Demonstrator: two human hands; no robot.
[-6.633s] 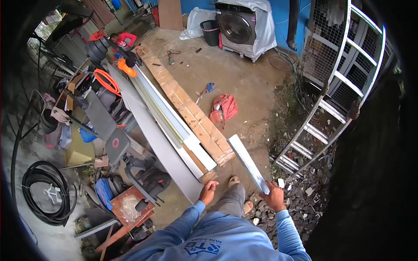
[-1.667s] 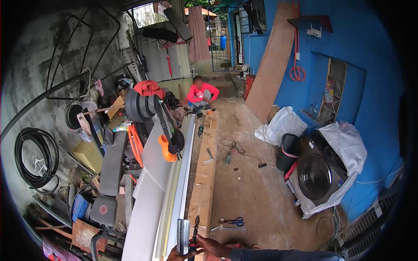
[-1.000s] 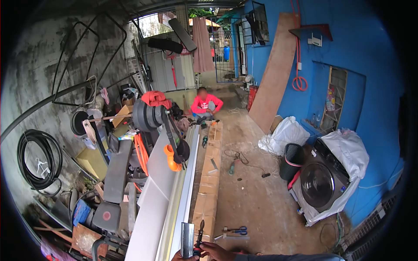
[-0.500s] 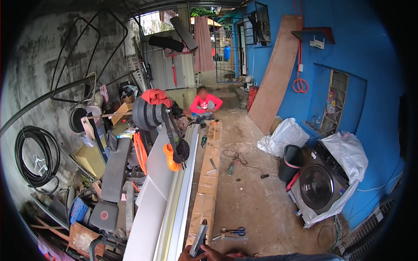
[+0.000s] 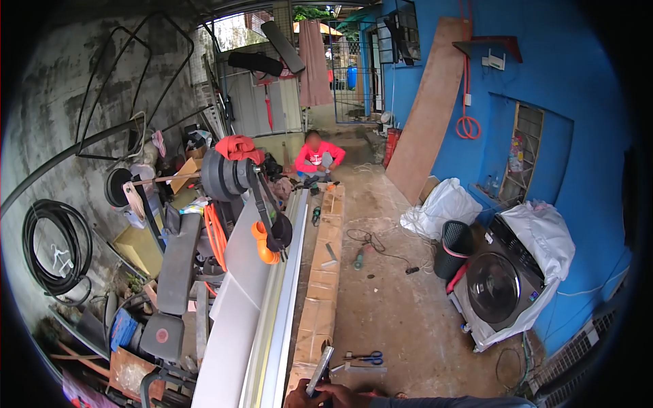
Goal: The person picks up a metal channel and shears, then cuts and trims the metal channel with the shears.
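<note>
At the bottom edge, my left hand [image 5: 300, 396] is closed round the lower end of a short silver-grey metal piece [image 5: 321, 367], which looks like a cut length of channel. My right hand [image 5: 343, 396] has its fingers pressed to the same piece from the right. The piece points up and leans to the right, above the near end of a long taped cardboard box [image 5: 318, 299]. Scissors with blue handles [image 5: 373, 357] lie on the floor just right of the box. A small L-shaped metal piece [image 5: 330, 255] rests farther along on the box.
Long white and yellowish panels [image 5: 272, 319] run left of the box. A green power tool [image 5: 359, 260] with its cord lies on the concrete floor. A person in red [image 5: 318, 158] squats at the far end. A washing machine [image 5: 495, 289] stands right; gym equipment [image 5: 178, 272] crowds the left.
The metal piece has turned in my hands, from showing a wide dark side to a narrower bright face, and leans more to the right. The view has shifted slightly.
</note>
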